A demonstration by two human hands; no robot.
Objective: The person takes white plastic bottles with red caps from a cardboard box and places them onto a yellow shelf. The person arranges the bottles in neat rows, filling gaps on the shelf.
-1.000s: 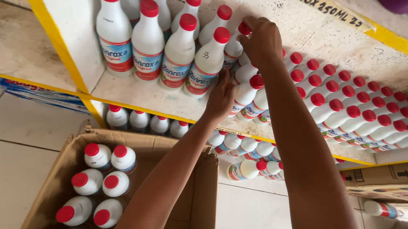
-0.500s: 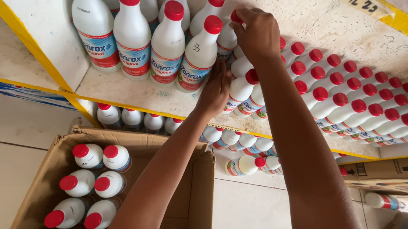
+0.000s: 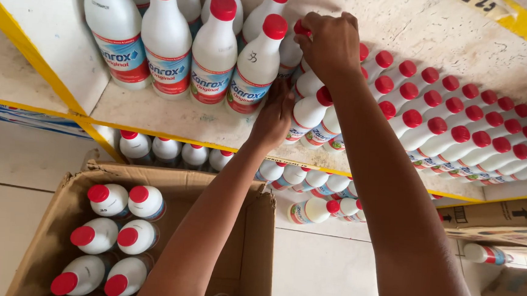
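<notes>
Up at 12 o'clock on the white shelf [image 3: 173,121], the right hand [image 3: 327,45] has its fingers curled together over the red cap of a small white bottle [image 3: 292,49], which stands among the other bottles near the back of the shelf. Just below it, at about 6 o'clock from that hand, the left hand [image 3: 272,119] lies flat with fingers together, pressed against the side of another small bottle [image 3: 305,111] and just beside a tall white bottle [image 3: 255,65]; whether it grips anything I cannot tell.

Toward 10 o'clock stands a cluster of tall red-capped bottles [image 3: 166,44] with blue and red labels. Out toward 3 o'clock run rows of small red-capped bottles [image 3: 460,126], packed cap to cap. Beneath the yellow shelf edge [image 3: 154,134], more small bottles [image 3: 166,151] fill the lower shelf.

Down at 7 o'clock sits an open cardboard box [image 3: 257,245] on the tiled floor, with 6 red-capped bottles [image 3: 118,236] upright in 2 columns. Another cardboard carton [image 3: 497,218] lies at 4 o'clock.
</notes>
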